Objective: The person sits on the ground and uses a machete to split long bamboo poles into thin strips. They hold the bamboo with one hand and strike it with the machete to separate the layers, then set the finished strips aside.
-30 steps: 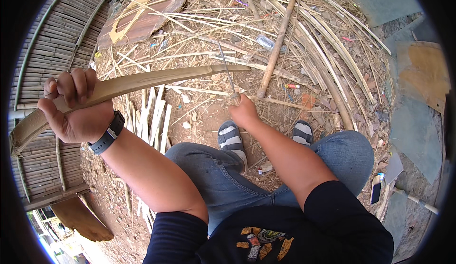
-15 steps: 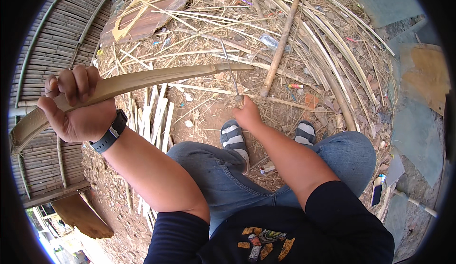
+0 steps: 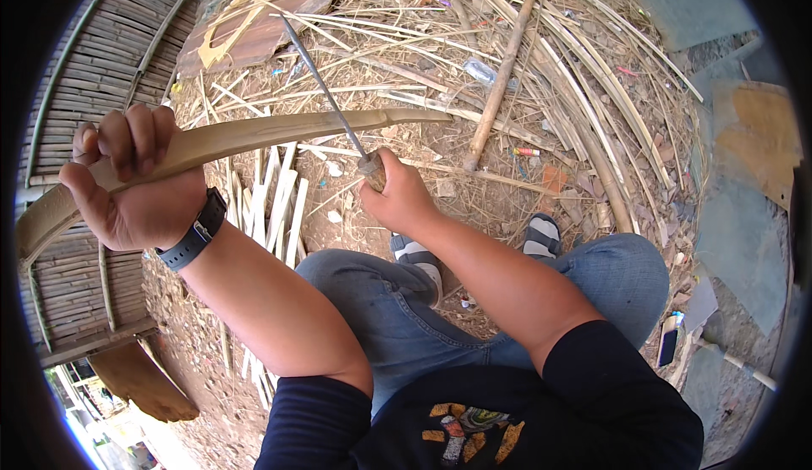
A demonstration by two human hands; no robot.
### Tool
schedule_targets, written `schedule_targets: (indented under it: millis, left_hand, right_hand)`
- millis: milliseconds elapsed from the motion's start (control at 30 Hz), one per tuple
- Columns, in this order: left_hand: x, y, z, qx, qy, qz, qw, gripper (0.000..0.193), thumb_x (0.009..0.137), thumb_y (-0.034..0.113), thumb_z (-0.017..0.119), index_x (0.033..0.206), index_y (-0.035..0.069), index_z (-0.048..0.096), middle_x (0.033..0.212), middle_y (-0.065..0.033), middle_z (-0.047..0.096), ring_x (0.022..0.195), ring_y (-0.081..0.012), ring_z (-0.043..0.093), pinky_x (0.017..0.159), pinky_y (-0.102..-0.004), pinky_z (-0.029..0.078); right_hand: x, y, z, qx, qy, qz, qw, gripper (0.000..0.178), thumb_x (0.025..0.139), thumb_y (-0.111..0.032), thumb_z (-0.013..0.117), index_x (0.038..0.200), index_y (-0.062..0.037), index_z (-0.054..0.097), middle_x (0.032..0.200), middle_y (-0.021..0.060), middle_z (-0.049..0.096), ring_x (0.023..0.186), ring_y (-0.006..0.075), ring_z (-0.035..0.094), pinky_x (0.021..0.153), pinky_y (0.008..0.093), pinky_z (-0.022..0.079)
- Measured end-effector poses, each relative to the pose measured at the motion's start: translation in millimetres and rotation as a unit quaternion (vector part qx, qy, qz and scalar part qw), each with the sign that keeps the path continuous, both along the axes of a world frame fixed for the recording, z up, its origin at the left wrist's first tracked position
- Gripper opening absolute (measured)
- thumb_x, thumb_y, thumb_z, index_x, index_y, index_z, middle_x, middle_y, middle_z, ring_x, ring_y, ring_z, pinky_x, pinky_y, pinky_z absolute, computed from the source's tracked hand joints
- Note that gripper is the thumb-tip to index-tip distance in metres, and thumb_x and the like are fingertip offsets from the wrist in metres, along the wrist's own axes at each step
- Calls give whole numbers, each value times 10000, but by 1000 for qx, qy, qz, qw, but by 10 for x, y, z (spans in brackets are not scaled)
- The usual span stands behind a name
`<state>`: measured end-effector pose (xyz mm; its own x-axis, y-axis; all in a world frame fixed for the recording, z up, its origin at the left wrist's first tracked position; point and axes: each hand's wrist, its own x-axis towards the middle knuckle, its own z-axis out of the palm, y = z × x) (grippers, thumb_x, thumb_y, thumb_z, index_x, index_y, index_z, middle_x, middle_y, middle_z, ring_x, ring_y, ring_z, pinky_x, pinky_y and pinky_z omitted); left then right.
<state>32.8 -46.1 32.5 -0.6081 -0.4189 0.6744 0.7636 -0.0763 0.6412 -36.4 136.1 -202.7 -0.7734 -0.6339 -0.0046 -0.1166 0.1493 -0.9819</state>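
Observation:
My left hand (image 3: 144, 203) is wrapped round a long, curved split bamboo strip (image 3: 271, 130), its fingers over the top. From that hand the strip runs to the right, its tapered end pointing past my knees. In my right hand (image 3: 404, 197) is a long, narrow-bladed knife (image 3: 317, 79), gripped by its short wooden handle. The blade slants up and to the left and crosses in front of the strip. Whether blade and strip touch, I cannot tell.
Pale bamboo slivers (image 3: 288, 208) lie to the left of my knees. More long strips (image 3: 600, 123) and a thick pole (image 3: 506, 72) litter the ground ahead. A plastic bottle (image 3: 480, 72) lies by the pole. A slatted bamboo panel (image 3: 93, 64) stands at left; a phone (image 3: 669, 341) lies at right.
My right hand has moved left with the knife, and the blade now leans further left across the bamboo strip. My left hand and the strip have barely moved.

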Motion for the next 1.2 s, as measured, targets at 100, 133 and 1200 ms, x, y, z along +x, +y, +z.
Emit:
schedule_targets:
  millis: [100,133,1200]
  left_hand:
    - [-2,-5,17,-2,3,3,1000,298,948,432,632,948,135,663,642,41,398,578,-109,335,570,-273,255]
    - [-8,-12,18,-8,4,-1,1000,300,950,434,630,954,136,664,645,41,402,579,-109,336,573,-273,257]
    - [254,240,384,-27,18,-4,999,244,894,318,642,940,86,583,676,22,395,590,-123,332,590,-301,257]
  right_hand:
    - [-58,176,-487,65,-7,-55,996,387,836,-184,675,1158,-2,562,857,268,686,826,454,689,746,511,531]
    - [-92,277,-768,109,-11,-69,992,393,832,-187,675,1155,7,563,888,277,689,862,454,689,769,509,533]
    - [-79,298,-1172,180,-106,-169,963,422,794,-199,694,1120,54,604,1025,289,691,980,451,674,880,476,522]
